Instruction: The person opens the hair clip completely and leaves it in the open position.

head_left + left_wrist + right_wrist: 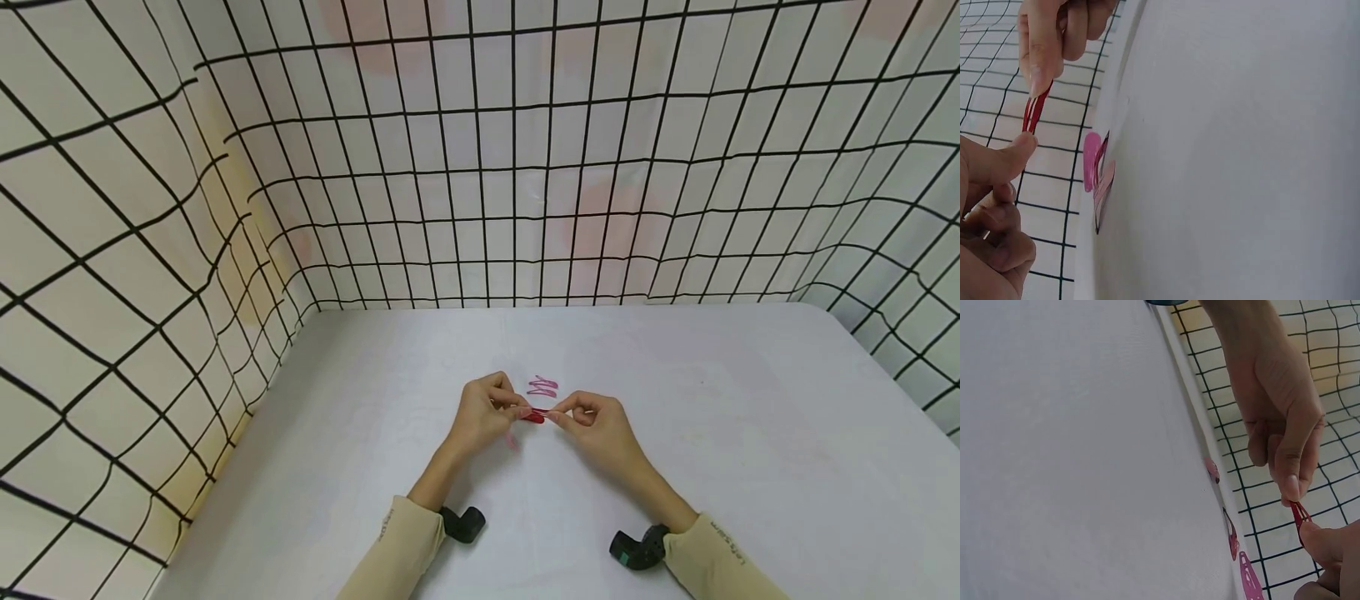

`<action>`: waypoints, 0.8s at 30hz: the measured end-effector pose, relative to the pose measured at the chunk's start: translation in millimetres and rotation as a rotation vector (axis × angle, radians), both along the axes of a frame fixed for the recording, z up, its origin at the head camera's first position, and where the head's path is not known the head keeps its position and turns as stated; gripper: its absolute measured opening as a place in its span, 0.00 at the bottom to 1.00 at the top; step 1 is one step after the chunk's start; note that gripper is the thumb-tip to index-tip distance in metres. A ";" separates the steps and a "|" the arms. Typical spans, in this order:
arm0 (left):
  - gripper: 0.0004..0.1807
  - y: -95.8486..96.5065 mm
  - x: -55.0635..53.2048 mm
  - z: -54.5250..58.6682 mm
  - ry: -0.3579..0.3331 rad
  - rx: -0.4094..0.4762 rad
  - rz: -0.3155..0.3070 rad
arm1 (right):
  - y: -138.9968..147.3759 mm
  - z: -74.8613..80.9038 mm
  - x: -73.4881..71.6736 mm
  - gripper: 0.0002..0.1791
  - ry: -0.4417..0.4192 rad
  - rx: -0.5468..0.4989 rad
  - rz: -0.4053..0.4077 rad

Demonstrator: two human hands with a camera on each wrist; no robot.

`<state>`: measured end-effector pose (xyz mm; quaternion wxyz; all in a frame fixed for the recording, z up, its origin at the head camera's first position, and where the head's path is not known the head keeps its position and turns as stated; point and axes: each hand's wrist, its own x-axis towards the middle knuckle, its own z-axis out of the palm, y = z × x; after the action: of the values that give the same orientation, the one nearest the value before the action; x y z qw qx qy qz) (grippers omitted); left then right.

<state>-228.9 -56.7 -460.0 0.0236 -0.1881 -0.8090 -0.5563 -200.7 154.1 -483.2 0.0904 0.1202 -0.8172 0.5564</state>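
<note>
Red snap hair clip [1035, 112] sits between the two sets of fingertips, raised above the tabletop, and we see it pinched at both ends: the left hand [487, 414] grips one end with the thumb against a finger, the right hand [597, 422] does the same at the other, and the remaining fingers bend inward. Around the fingers spreads a white tabletop [315, 433], softly mottled and slightly grey in tone, its far right corner rounded. On it, close to the fingertips, we find three more clips: a magenta clip [1089, 156] just beyond them, a darker reddish clip [1233, 542] close under the held one, and a pale pink clip [1106, 178] on the near side of the left fingers. Well past the fingertips, a black wire grid [513, 167] rises at the table's far edge and runs down both sides, some of its lines wavy. Behind its wires we see pale backing [455, 83] with blurred reddish patches, and a yellowish strip shows to the left of the fingers. Back from the fingers, beige sleeves [405, 542] with small dark lettering cover the forearms, and each wrist carries a black device [462, 525]; the one on the right shows a small green spot.
</note>
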 end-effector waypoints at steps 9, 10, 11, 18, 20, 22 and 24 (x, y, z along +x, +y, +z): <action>0.02 4.3 5.1 1.2 0.058 0.003 0.021 | -5.3 2.8 2.5 0.05 0.058 -0.006 -0.051; 0.01 4.7 5.3 1.4 0.064 0.000 0.026 | -5.2 3.3 2.5 0.05 0.064 -0.010 -0.060; 0.01 4.9 5.2 1.3 0.076 -0.010 0.035 | -4.9 3.4 2.2 0.05 0.067 -0.012 -0.066; 0.02 4.1 2.9 -0.6 0.103 -0.041 0.080 | -4.2 5.0 2.4 0.03 0.071 -0.026 -0.078; 0.02 4.1 2.4 -1.4 0.106 -0.046 0.079 | -3.8 5.1 3.0 0.03 0.067 -0.027 -0.081; 0.02 4.1 2.0 -2.1 0.110 -0.053 0.075 | -3.5 5.0 3.1 0.03 0.069 -0.027 -0.082; 0.03 4.0 1.7 -3.0 0.108 -0.062 0.071 | -3.1 4.0 2.8 0.04 0.073 -0.025 -0.082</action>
<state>-227.1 -52.7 -463.0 0.0811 -0.1898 -0.8295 -0.5189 -197.8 151.1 -479.2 0.1445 0.1057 -0.8107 0.5574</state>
